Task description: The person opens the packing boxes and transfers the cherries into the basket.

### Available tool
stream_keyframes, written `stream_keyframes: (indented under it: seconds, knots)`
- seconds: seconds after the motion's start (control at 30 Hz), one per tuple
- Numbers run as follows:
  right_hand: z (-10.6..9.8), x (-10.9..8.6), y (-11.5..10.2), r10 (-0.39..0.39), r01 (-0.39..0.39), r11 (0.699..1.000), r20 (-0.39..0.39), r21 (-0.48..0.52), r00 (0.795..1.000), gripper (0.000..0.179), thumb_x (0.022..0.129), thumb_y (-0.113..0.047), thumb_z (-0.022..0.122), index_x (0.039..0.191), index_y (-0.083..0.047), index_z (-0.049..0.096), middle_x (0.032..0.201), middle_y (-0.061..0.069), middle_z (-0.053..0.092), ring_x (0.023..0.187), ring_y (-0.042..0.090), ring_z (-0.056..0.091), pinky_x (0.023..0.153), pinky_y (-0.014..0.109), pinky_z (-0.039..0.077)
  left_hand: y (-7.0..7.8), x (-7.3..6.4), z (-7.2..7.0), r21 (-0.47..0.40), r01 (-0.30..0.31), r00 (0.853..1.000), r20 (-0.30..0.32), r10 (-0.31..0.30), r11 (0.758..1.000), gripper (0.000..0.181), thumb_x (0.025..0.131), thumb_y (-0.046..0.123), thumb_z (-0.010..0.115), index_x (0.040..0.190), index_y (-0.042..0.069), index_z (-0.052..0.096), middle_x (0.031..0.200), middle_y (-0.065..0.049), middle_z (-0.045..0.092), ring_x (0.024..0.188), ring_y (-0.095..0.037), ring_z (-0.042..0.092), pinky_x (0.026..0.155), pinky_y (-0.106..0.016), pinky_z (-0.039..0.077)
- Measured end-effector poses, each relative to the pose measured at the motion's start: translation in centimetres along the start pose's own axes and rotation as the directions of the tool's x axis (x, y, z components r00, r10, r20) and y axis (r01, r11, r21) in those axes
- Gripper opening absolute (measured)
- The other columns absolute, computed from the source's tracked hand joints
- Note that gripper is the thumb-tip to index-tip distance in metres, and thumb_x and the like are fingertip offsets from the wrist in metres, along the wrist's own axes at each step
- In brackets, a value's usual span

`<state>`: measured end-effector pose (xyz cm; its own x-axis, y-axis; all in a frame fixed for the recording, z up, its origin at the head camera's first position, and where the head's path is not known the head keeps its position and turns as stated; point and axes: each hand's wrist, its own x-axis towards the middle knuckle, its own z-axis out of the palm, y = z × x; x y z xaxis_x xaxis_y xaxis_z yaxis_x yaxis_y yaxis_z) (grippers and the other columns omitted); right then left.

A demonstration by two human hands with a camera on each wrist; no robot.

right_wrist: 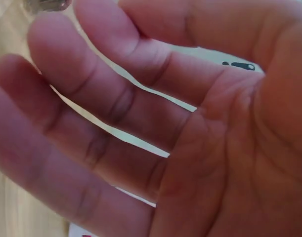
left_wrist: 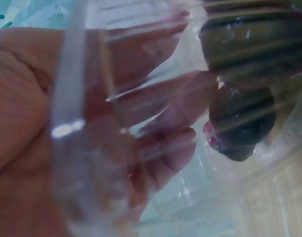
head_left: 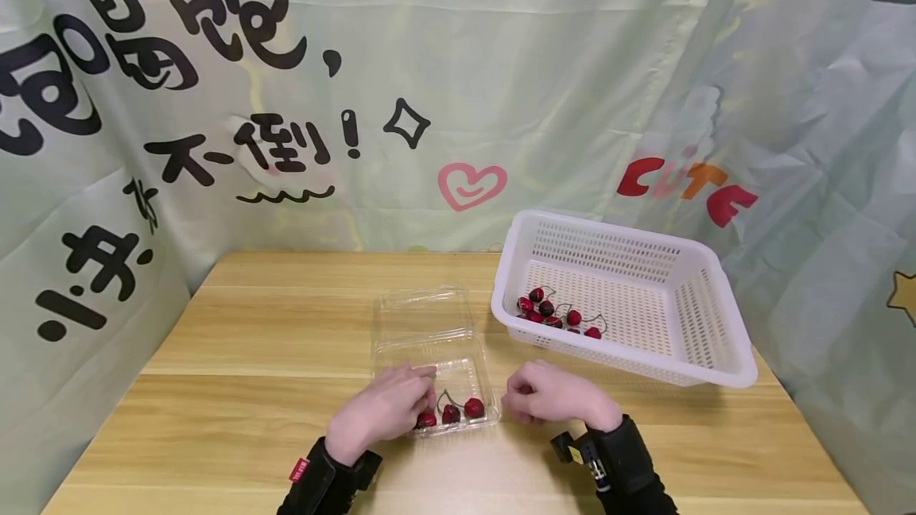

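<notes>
A clear plastic clamshell box [head_left: 468,368] lies with its lid [head_left: 422,316] folded back. Along its near side sit red cherries [head_left: 474,408], one with a long stem. My left hand [head_left: 390,404] reaches over the box's left wall, fingers extended beside the leftmost cherry [head_left: 426,420]. Through the clear wall in the left wrist view, a fingertip meets or nearly meets a dark cherry [left_wrist: 243,118]. Just right of the box hovers my right hand [head_left: 547,393], fingers loosely bent. Its palm [right_wrist: 205,163] shows nothing held, though the thumb's tip is partly out of view.
A white perforated basket [head_left: 622,229] stands at the back right, with several cherries [head_left: 547,308] gathered in its left part. Both things rest on a wooden table [head_left: 286,324]. A printed curtain [head_left: 558,102] hangs behind the table and along its sides.
</notes>
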<state>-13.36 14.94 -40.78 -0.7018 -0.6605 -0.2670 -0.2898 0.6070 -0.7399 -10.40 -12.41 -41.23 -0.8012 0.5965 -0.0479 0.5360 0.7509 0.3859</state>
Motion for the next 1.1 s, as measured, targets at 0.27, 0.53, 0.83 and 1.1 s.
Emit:
stream_keyframes:
  seconds: [0.27, 0.53, 0.83, 1.1]
  knots:
    - [0.1, 0.7, 1.3, 0.043, -0.043, 0.999, -0.004, 0.027, 0.999, 0.029, 0.099, -0.013, 0.055, 0.075, -0.001, 0.067, 0.067, 0.006, 0.066, 0.054, 0.013, 0.058, 0.05, 0.024, 0.051, -0.2, 0.3, 0.4, 0.036, 0.018, 1.0, -0.018, -0.017, 0.999, 0.019, 0.091, 0.0, 0.063, 0.075, 0.01, 0.063, 0.121, -0.014, 0.074, 0.114, -0.03, 0.067, 0.106, -0.05, 0.049]
    - [0.3, 1.4, 3.0, 0.052, -0.051, 0.998, -0.029, 0.024, 0.998, 0.03, 0.101, -0.017, 0.053, 0.077, -0.004, 0.066, 0.064, 0.001, 0.063, 0.054, 0.009, 0.055, 0.051, 0.023, 0.049, -0.4, 0.3, 0.5, 0.095, 0.003, 0.997, -0.073, 0.004, 0.996, 0.016, 0.084, -0.006, 0.065, 0.084, 0.009, 0.071, 0.095, 0.0, 0.072, 0.085, -0.019, 0.06, 0.083, -0.035, 0.051]
    - [0.4, 1.8, 3.6, 0.038, -0.037, 0.999, -0.059, 0.023, 0.998, 0.031, 0.102, -0.017, 0.053, 0.076, -0.004, 0.066, 0.06, -0.005, 0.056, 0.052, 0.008, 0.051, 0.047, 0.019, 0.042, -0.1, 0.1, 0.4, 0.007, 0.097, 0.995, 0.006, -0.098, 0.995, 0.021, 0.084, -0.008, 0.061, 0.072, 0.009, 0.065, 0.135, -0.023, 0.064, 0.123, -0.039, 0.059, 0.113, -0.06, 0.04]
    - [0.4, 1.9, 3.7, 0.053, -0.051, 0.998, -0.063, 0.031, 0.997, 0.032, 0.102, -0.017, 0.053, 0.076, -0.004, 0.066, 0.06, -0.005, 0.055, 0.052, 0.009, 0.05, 0.048, 0.018, 0.04, -0.3, 0.1, 0.6, 0.085, 0.038, 0.998, -0.044, -0.034, 0.996, 0.022, 0.08, -0.01, 0.062, 0.069, 0.009, 0.061, 0.124, -0.018, 0.071, 0.106, -0.032, 0.069, 0.101, -0.053, 0.05]
